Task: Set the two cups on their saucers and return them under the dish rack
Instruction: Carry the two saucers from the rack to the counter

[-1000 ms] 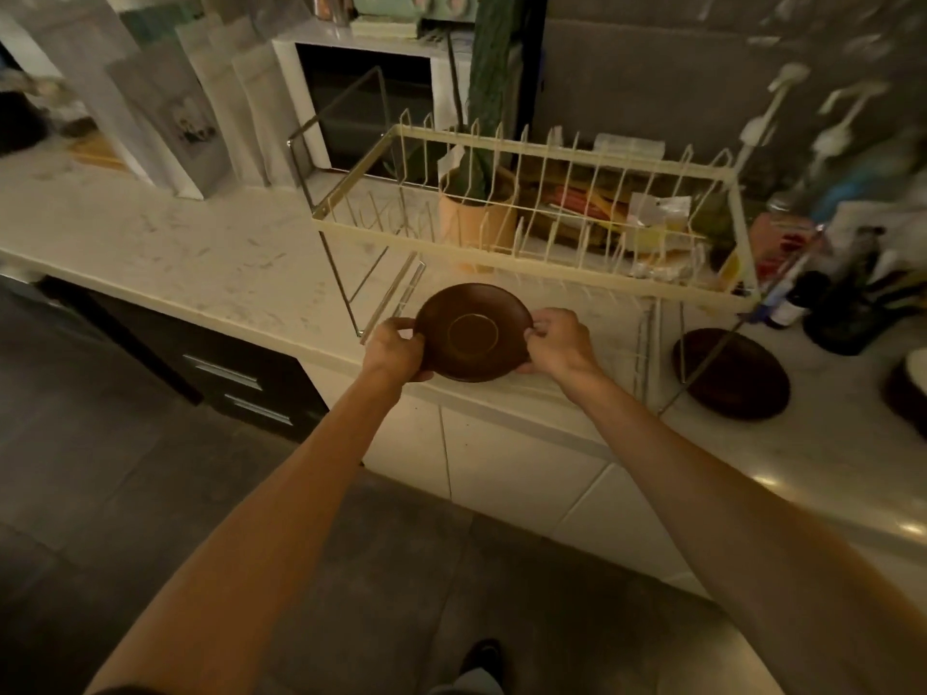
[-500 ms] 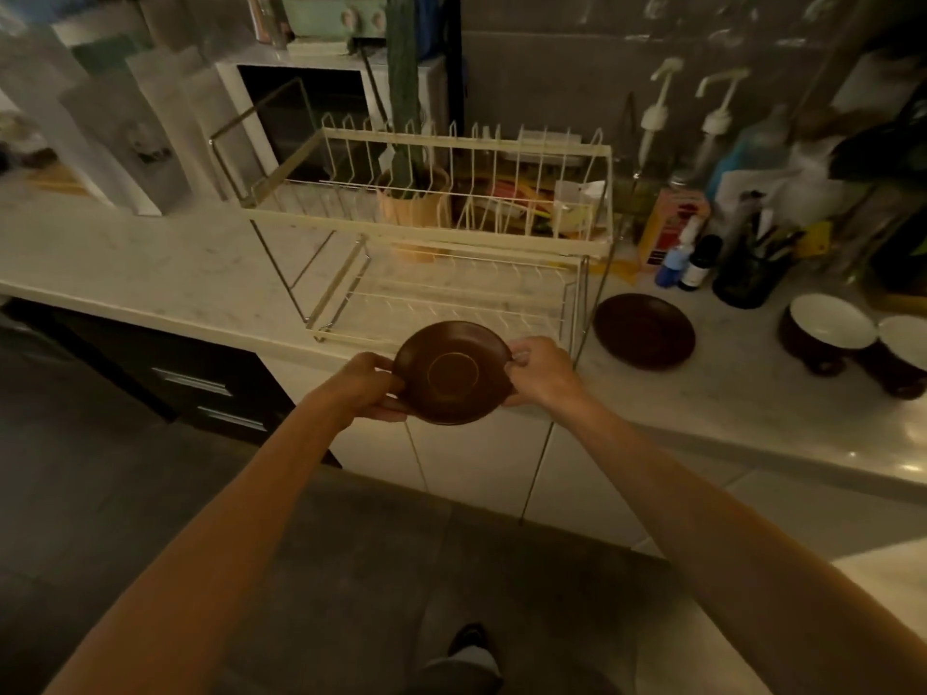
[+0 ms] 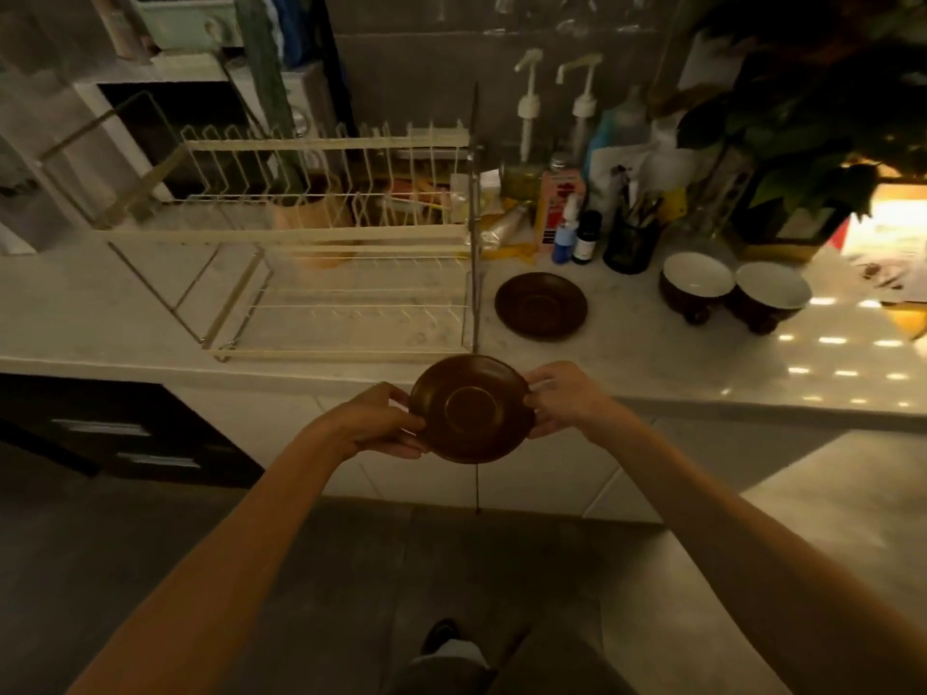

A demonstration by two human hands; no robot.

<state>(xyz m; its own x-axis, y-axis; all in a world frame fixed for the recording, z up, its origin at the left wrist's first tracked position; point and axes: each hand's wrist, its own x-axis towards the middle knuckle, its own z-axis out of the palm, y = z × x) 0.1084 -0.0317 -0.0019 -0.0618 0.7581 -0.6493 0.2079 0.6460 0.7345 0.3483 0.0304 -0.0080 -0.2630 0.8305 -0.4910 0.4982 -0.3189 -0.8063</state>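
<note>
I hold a dark brown saucer (image 3: 470, 408) in the air just in front of the counter edge. My left hand (image 3: 383, 423) grips its left rim and my right hand (image 3: 562, 396) grips its right rim. A second brown saucer (image 3: 541, 306) lies flat on the white counter, to the right of the cream wire dish rack (image 3: 321, 233). Two dark cups with white insides, one (image 3: 697, 285) beside the other (image 3: 770, 295), stand further right on the counter, apart from both saucers.
Pump bottles (image 3: 526, 112), small bottles (image 3: 574, 235) and a dark pen holder (image 3: 629, 243) crowd the wall behind the lying saucer. A leafy plant (image 3: 812, 107) overhangs the far right. A microwave (image 3: 165, 127) stands behind the rack. The counter (image 3: 652, 368) under the rack's lower tier is bare marble.
The saucer in both hands has come back from under the rack toward me and to the right. The view has swung right, so both cups now show.
</note>
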